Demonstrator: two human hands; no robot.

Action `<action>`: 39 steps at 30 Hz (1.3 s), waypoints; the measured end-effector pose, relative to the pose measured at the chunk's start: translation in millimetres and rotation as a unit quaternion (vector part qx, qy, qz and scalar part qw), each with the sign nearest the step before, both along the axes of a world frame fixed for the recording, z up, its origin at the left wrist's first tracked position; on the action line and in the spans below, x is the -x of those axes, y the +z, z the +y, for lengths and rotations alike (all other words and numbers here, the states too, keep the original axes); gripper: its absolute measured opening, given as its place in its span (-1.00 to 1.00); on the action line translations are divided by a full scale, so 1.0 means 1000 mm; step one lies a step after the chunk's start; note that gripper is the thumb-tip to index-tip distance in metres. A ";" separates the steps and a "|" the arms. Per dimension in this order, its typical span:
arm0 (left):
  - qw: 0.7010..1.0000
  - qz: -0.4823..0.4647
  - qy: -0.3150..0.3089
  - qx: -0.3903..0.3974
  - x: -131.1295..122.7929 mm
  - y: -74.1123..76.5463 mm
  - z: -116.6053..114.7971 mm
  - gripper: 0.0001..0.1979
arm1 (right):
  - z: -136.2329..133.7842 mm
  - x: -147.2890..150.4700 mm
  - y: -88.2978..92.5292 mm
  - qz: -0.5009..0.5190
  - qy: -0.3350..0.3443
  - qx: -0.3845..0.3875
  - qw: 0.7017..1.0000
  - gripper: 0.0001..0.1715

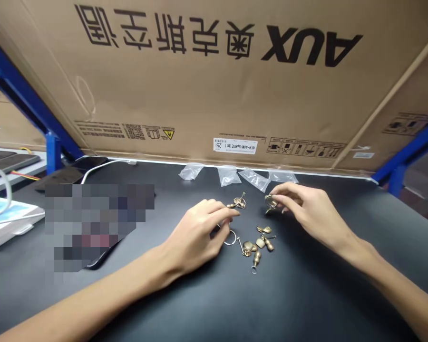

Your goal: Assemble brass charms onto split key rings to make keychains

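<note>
My left hand [203, 232] is closed, thumb and fingers pinching a silver key ring [230, 237] low over the dark tabletop; its index finger points forward. Just beyond those fingertips lies a brass key ring with pendants [239, 203]. To the right, my right hand [308, 209] pinches another key ring [270, 201], which has small brass-coloured parts hanging from it. Between and nearer than the hands is a loose group of brass pieces: a gourd-shaped pendant [257, 258] with a small ring, a second gourd pendant [269, 244], a flattish charm [248, 246] and a thin pin-like bar [240, 246].
Several clear plastic bags [229, 175] lie along the back edge. Behind them stands a large cardboard box [199, 95] with upside-down print, framed by blue metal posts [52, 152]. A blurred-out object [96, 223], a white cable [103, 165] and a white box [10, 223] are at left.
</note>
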State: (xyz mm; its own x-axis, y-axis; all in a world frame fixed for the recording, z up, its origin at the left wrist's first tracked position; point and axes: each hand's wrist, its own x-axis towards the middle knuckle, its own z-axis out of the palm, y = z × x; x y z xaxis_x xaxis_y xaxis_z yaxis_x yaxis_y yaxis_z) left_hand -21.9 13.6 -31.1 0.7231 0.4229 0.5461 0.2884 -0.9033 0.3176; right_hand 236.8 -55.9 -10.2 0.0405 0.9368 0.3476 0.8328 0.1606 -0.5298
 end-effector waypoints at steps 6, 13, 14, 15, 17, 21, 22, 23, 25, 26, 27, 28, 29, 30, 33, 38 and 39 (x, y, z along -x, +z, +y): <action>0.996 -0.056 -0.004 0.074 -0.001 0.007 -0.006 -0.72 | -0.013 0.020 -0.003 -0.090 0.102 -0.121 0.983 -0.76; 0.960 -0.071 -0.021 0.269 -0.010 0.019 -0.023 -0.86 | -0.029 0.047 -0.003 0.020 0.151 -0.152 0.977 -0.82; 0.948 -0.078 -0.022 0.308 -0.011 0.020 -0.024 -0.84 | -0.030 0.050 -0.002 0.043 0.133 -0.144 0.980 -0.85; 0.933 -0.086 -0.019 0.348 -0.012 0.020 -0.025 -0.82 | -0.030 0.053 -0.002 0.064 0.113 -0.130 0.983 -0.86; 0.897 -0.109 -0.016 0.427 -0.013 0.021 -0.025 -0.80 | -0.029 0.058 -0.001 0.092 0.082 -0.081 0.989 -0.79; 0.837 -0.136 -0.036 0.529 -0.012 0.022 -0.020 -0.79 | -0.028 0.065 0.000 0.119 0.097 0.030 0.988 -0.64; 0.831 -0.136 -0.041 0.538 -0.012 0.022 -0.019 -0.79 | -0.028 0.066 -0.001 0.127 0.106 0.042 0.985 -0.65; 0.829 -0.136 -0.043 0.541 -0.011 0.022 -0.018 -0.78 | -0.028 0.067 -0.001 0.134 0.112 0.048 0.983 -0.66; 0.829 -0.127 -0.039 0.543 -0.011 0.021 -0.016 -0.76 | -0.027 0.067 -0.003 0.147 0.112 0.048 0.982 -0.69; 0.828 -0.120 -0.036 0.546 -0.011 0.020 -0.016 -0.74 | -0.027 0.067 -0.004 0.149 0.108 0.044 0.982 -0.71; 0.826 -0.113 -0.032 0.551 -0.011 0.020 -0.016 -0.72 | -0.026 0.065 -0.005 0.147 0.103 0.040 0.983 -0.73; 0.824 -0.106 -0.031 0.556 -0.011 0.019 -0.015 -0.70 | -0.026 0.064 -0.005 0.142 0.099 0.038 0.984 -0.76; 0.820 -0.103 -0.030 0.562 -0.011 0.019 -0.015 -0.69 | -0.025 0.062 -0.006 0.132 0.098 0.034 0.986 -0.79; 0.815 -0.104 -0.029 0.569 -0.011 0.018 -0.015 -0.68 | -0.025 0.061 -0.007 0.119 0.097 0.029 0.988 -0.82; 0.791 -0.122 -0.032 0.599 -0.010 0.016 -0.013 -0.65 | -0.027 0.058 -0.007 0.055 0.085 -0.008 0.995 -0.83; 0.733 -0.142 -0.074 0.661 -0.012 0.014 -0.011 -0.64 | -0.029 0.060 -0.005 0.018 0.067 -0.035 0.997 -0.83; 0.729 -0.140 -0.079 0.665 -0.012 0.014 -0.011 -0.66 | -0.028 0.061 -0.005 0.032 0.069 -0.024 0.997 -0.84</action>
State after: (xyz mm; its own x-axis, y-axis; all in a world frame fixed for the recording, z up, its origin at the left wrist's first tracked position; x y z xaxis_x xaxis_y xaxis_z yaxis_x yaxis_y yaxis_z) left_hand -9.9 2.2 -17.2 0.7588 0.6370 -0.1361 -0.0302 0.2432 0.9695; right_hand 176.2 -84.3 -15.0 -0.0633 0.9174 0.3929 0.7661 0.2969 -0.5700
